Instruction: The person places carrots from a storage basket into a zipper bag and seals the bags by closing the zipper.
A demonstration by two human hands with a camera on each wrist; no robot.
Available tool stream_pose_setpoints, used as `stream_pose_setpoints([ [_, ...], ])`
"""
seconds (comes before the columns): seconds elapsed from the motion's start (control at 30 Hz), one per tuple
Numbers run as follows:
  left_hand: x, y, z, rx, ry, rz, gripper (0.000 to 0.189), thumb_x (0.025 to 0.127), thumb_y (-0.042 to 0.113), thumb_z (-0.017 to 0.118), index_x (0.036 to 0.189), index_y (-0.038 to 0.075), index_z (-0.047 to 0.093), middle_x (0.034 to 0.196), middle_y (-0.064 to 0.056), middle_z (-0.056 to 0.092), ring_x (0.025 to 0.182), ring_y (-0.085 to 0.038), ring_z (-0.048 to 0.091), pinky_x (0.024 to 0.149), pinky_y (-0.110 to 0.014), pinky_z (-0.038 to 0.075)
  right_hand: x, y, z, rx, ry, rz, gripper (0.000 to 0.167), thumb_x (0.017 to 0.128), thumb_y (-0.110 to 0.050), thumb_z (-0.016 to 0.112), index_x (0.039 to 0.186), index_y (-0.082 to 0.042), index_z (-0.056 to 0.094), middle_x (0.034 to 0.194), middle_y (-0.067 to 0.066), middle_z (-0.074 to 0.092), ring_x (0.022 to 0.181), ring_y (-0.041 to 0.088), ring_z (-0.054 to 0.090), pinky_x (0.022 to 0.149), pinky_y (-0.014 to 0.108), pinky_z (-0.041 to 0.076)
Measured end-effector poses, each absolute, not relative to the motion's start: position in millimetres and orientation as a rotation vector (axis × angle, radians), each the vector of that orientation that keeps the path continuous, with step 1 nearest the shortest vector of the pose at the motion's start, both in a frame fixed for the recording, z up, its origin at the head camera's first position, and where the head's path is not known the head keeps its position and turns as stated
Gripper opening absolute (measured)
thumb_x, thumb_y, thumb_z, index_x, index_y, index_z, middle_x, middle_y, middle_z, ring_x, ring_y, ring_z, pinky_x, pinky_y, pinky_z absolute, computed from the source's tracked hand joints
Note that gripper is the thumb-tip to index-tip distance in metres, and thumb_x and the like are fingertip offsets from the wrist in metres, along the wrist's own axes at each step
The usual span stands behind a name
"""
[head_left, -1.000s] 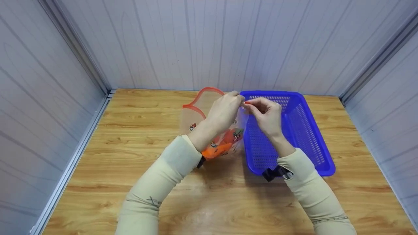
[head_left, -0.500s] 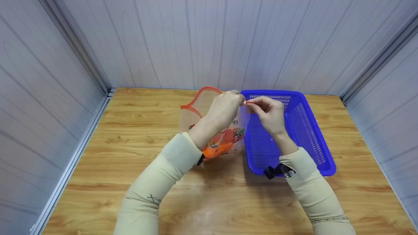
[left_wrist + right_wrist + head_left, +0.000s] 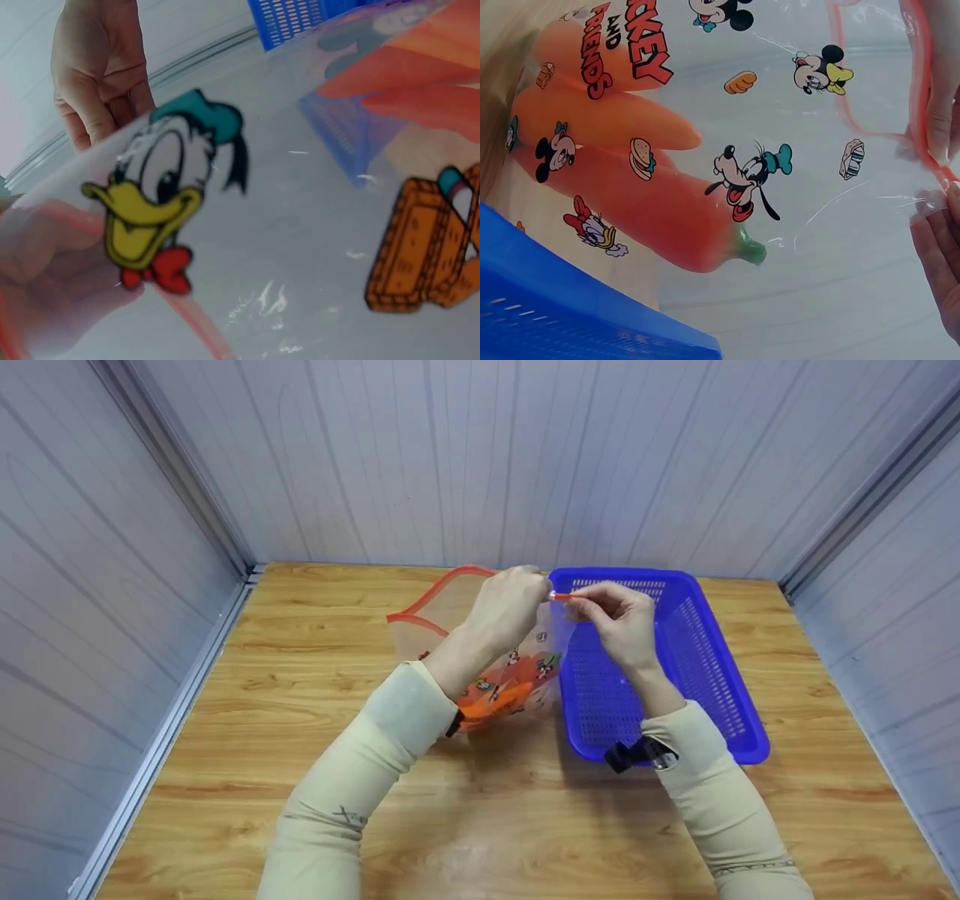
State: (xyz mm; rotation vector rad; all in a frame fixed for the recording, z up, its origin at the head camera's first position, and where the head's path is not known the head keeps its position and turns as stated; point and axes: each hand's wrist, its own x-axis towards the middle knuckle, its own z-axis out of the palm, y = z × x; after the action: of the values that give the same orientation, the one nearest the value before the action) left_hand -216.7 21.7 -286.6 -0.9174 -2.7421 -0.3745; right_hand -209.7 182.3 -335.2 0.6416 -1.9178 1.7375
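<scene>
A clear plastic zip bag (image 3: 795,195) printed with cartoon figures hangs between my two hands, its red-edged mouth gaping on the left side. Through the film show a red pepper (image 3: 660,210) with a green stem and several orange carrot-shaped pieces (image 3: 607,120). My left hand (image 3: 508,604) curls over the bag's top edge, a small white bit showing at its fingertips. My right hand (image 3: 628,626) pinches the right end of that edge between thumb and forefinger. A short length of red zip strip (image 3: 562,596) is visible between the hands, pressed together.
A blue plastic basket (image 3: 724,675) with slotted walls stands right of the bag, under my right hand. Wood-grain tabletop (image 3: 315,645) lies around both. White panels (image 3: 360,457) enclose the back and sides.
My left hand has slid left along the bag's top edge, so more red strip shows between the hands. The bag's mouth has shifted left and down. My right hand has barely moved.
</scene>
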Motion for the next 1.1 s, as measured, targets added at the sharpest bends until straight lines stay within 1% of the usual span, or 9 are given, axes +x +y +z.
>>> stream_pose_setpoints([
  [0.13, -218, 13, -288, -0.899, -2.729, -0.406, 0.021, 0.087, 0.001, 0.05, 0.091, 0.005, 0.07, 0.084, -0.006, 0.062, 0.079, -0.018, 0.058, 0.068, -0.029, 0.049, -217, 187, -343, 0.656, -1.888, 1.762, 0.006, 0.074, 0.015, 0.059, 0.077, 0.011, 0.063, 0.069, 0.024, 0.061, 0.058, 0.019, 0.061, 0.055, 0.029, 0.052],
  [0.3, -218, 4, -287, -0.865, -2.761, -0.442, 0.02, 0.087, 0.001, 0.051, 0.093, 0.005, 0.07, 0.09, -0.007, 0.063, 0.084, -0.02, 0.059, 0.073, -0.029, 0.049, -227, 192, -353, 0.67, -1.862, 1.786, 0.006, 0.074, 0.014, 0.06, 0.077, 0.01, 0.063, 0.069, 0.015, 0.064, 0.059, 0.019, 0.063, 0.055, 0.032, 0.052],
  [0.4, -219, -2, -288, -0.841, -2.761, -0.455, 0.02, 0.086, -0.001, 0.052, 0.093, 0.005, 0.07, 0.091, -0.008, 0.064, 0.086, -0.021, 0.059, 0.075, -0.031, 0.049, -228, 194, -355, 0.683, -1.859, 1.775, 0.005, 0.075, 0.013, 0.06, 0.077, 0.01, 0.063, 0.069, 0.015, 0.064, 0.059, 0.02, 0.063, 0.055, 0.033, 0.052],
  [0.53, -221, -13, -289, -0.805, -2.734, -0.469, 0.018, 0.085, 0.001, 0.054, 0.092, 0.005, 0.07, 0.091, -0.009, 0.064, 0.088, -0.023, 0.059, 0.075, -0.032, 0.049, -229, 197, -353, 0.663, -1.869, 1.781, 0.006, 0.075, 0.013, 0.06, 0.077, 0.009, 0.064, 0.068, 0.02, 0.062, 0.058, 0.018, 0.062, 0.055, 0.032, 0.052],
  [0.77, -223, -31, -292, -0.71, -2.764, -0.47, 0.017, 0.086, 0.008, 0.054, 0.091, 0.006, 0.07, 0.088, -0.009, 0.064, 0.083, -0.024, 0.059, 0.069, -0.034, 0.05, -223, 198, -342, 0.635, -1.916, 1.801, 0.005, 0.075, 0.016, 0.057, 0.077, 0.014, 0.061, 0.069, 0.028, 0.06, 0.058, 0.018, 0.062, 0.056, 0.031, 0.052],
  [0.87, -225, -37, -292, -0.677, -2.77, -0.47, 0.016, 0.086, 0.01, 0.055, 0.09, 0.006, 0.07, 0.089, -0.01, 0.065, 0.082, -0.025, 0.06, 0.068, -0.034, 0.051, -221, 198, -339, 0.619, -1.934, 1.796, 0.005, 0.075, 0.016, 0.057, 0.077, 0.013, 0.062, 0.069, 0.028, 0.059, 0.058, 0.018, 0.062, 0.056, 0.032, 0.052],
  [1.0, -226, -47, -293, -0.647, -2.769, -0.473, 0.016, 0.086, 0.009, 0.055, 0.091, 0.005, 0.07, 0.091, -0.011, 0.066, 0.081, -0.026, 0.061, 0.067, -0.034, 0.051, -221, 201, -339, 0.599, -1.941, 1.8, 0.006, 0.075, 0.015, 0.057, 0.077, 0.012, 0.062, 0.069, 0.026, 0.06, 0.057, 0.018, 0.062, 0.056, 0.031, 0.053],
  [1.1, -228, -56, -294, -0.615, -2.756, -0.475, 0.016, 0.086, 0.01, 0.055, 0.09, 0.005, 0.07, 0.088, -0.011, 0.066, 0.079, -0.026, 0.061, 0.066, -0.035, 0.05, -222, 203, -340, 0.592, -1.95, 1.791, 0.006, 0.075, 0.016, 0.057, 0.077, 0.012, 0.062, 0.068, 0.025, 0.06, 0.057, 0.017, 0.061, 0.055, 0.031, 0.052],
])
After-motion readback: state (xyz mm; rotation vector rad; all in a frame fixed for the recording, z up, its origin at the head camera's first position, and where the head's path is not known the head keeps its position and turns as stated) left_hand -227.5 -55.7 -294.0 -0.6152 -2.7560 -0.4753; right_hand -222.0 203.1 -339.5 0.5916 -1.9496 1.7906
